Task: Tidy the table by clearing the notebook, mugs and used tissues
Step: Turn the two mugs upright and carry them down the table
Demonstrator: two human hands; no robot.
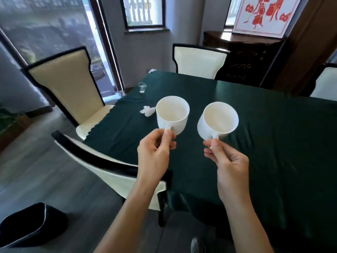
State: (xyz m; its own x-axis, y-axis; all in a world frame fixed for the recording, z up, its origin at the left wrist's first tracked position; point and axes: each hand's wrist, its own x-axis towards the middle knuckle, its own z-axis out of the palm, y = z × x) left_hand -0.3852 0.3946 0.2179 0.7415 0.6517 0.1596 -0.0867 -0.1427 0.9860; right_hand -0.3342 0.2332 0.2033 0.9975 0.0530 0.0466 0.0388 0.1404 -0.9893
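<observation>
Green tabletop (264, 125) looks almost bare. Left hand (155, 156) pinches one mug (172, 114), right hand (228, 161) pinches another mug (218, 119). Used tissue (146, 110) waits at ten o'clock. No notebook shows.

Both mugs (172, 114) (217, 121): white glazed ceramic, smooth, semi-gloss. Tablecloth (264, 134): dark green cloth, slight sheen, creased, scalloped at left edge. Tissue (148, 110): crumpled white paper. Small cup (142, 87) nr far-left corner: clear glass/plastic. Chairs (69, 83): cream upholstery, glossy black frames.
</observation>
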